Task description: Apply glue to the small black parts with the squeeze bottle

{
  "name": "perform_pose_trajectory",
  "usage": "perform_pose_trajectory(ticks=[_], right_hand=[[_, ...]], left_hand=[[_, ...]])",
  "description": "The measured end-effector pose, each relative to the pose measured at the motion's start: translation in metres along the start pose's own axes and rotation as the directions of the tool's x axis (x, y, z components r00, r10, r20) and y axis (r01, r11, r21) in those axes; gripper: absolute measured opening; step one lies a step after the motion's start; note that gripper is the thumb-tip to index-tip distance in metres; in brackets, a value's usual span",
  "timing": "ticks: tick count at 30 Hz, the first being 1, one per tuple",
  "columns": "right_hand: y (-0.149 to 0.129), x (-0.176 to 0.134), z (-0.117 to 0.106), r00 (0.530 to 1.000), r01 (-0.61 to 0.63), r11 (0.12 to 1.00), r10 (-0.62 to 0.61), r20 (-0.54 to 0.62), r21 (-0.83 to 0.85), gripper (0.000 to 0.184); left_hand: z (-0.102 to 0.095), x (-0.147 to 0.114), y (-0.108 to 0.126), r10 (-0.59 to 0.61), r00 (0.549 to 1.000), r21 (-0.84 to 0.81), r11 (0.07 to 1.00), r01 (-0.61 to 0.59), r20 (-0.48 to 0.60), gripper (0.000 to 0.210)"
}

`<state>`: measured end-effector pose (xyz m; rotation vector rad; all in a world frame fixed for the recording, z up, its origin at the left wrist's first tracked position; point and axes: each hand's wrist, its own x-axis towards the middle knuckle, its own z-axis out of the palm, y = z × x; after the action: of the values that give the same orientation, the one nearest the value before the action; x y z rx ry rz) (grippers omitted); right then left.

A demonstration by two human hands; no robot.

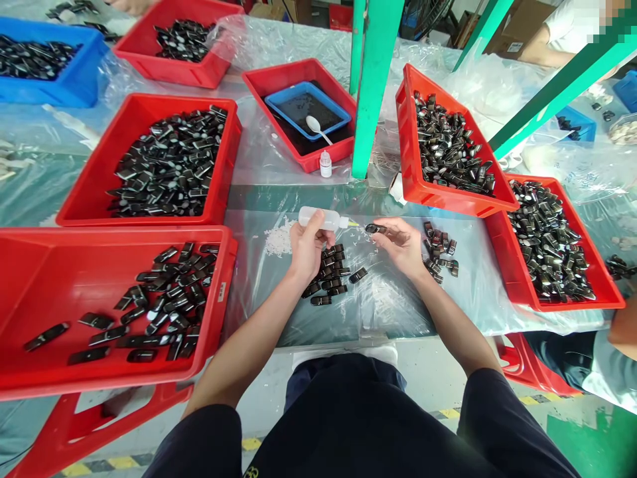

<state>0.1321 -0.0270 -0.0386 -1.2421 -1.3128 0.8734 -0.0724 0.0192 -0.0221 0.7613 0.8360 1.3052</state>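
My left hand (309, 247) is closed around a clear squeeze bottle (321, 218), which lies nearly level with its thin nozzle pointing right. Facing that nozzle, my right hand (399, 244) pinches a small glossy black plastic part (375, 228) between thumb and fingers. A slight gap seems to separate the tip from the part. Under and beside my left hand lies a group of black parts (332, 273) on the plastic-covered table. Another small cluster of dark parts (438, 249) sits right of my right hand. Small white pieces (279, 239) are heaped left of the bottle.
Red bins of black parts stand left (149, 159) and right (552, 245). A low red bin (226, 292) borders my left arm. Ahead are a blue tray (279, 101) with a white spoon (313, 123), a small white bottle (325, 164) and a green post (371, 99). Other people sit nearby.
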Motion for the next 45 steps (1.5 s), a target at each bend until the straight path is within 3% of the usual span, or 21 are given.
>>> perform_pose_trajectory(ticks=[6, 10, 14, 23, 29, 32, 35, 38, 42, 45], right_hand=[[-0.003, 0.001, -0.001, 0.999, -0.02, 1.0, 0.019, 0.046, 0.021, 0.04], [-0.004, -0.001, -0.002, 0.995, 0.066, 0.993, -0.058, 0.083, -0.094, 0.033], [-0.001, -0.002, -0.001, 0.978, 0.134, 0.961, -0.088, 0.191, -0.243, 0.031], [-0.005, -0.002, 0.033, 0.9, 0.323, 0.818, -0.109, 0.423, -0.476, 0.029], [-0.014, 0.007, 0.057, 0.809, 0.461, 0.719, -0.1, 0.58, -0.52, 0.024], [-0.024, 0.007, 0.057, 0.801, 0.474, 0.713, -0.104, 0.59, -0.517, 0.026], [-0.033, 0.005, 0.043, 0.847, 0.441, 0.706, -0.122, 0.518, -0.554, 0.029], [-0.038, 0.002, 0.012, 0.915, 0.34, 0.613, -0.04, 0.401, -0.713, 0.033], [-0.045, 0.0, -0.05, 0.969, 0.113, 0.312, 0.174, 0.174, -0.943, 0.031], [-0.056, -0.005, -0.093, 0.964, -0.017, 0.14, 0.266, 0.021, -0.99, 0.028]], left_hand=[[-0.002, 0.009, 0.007, -0.039, 0.993, -0.076, 0.997, 0.03, -0.111, 0.045], [-0.004, 0.014, 0.012, -0.059, 0.987, -0.095, 0.995, 0.044, -0.151, 0.046], [-0.007, 0.018, 0.014, -0.063, 0.984, -0.125, 0.991, 0.043, -0.165, 0.047], [-0.012, 0.023, 0.018, -0.064, 0.987, -0.193, 0.981, 0.035, -0.147, 0.048], [-0.012, 0.022, 0.023, -0.061, 0.988, -0.214, 0.976, 0.03, -0.141, 0.055], [-0.012, 0.023, 0.025, -0.059, 0.989, -0.225, 0.974, 0.027, -0.135, 0.057], [-0.013, 0.023, 0.025, -0.074, 0.99, -0.242, 0.969, 0.042, -0.123, 0.057], [-0.013, 0.023, 0.026, -0.08, 0.992, -0.253, 0.966, 0.053, -0.1, 0.056], [-0.012, 0.022, 0.025, -0.101, 0.992, -0.261, 0.962, 0.077, -0.079, 0.054], [-0.012, 0.023, 0.025, -0.105, 0.992, -0.276, 0.958, 0.083, -0.066, 0.05]])
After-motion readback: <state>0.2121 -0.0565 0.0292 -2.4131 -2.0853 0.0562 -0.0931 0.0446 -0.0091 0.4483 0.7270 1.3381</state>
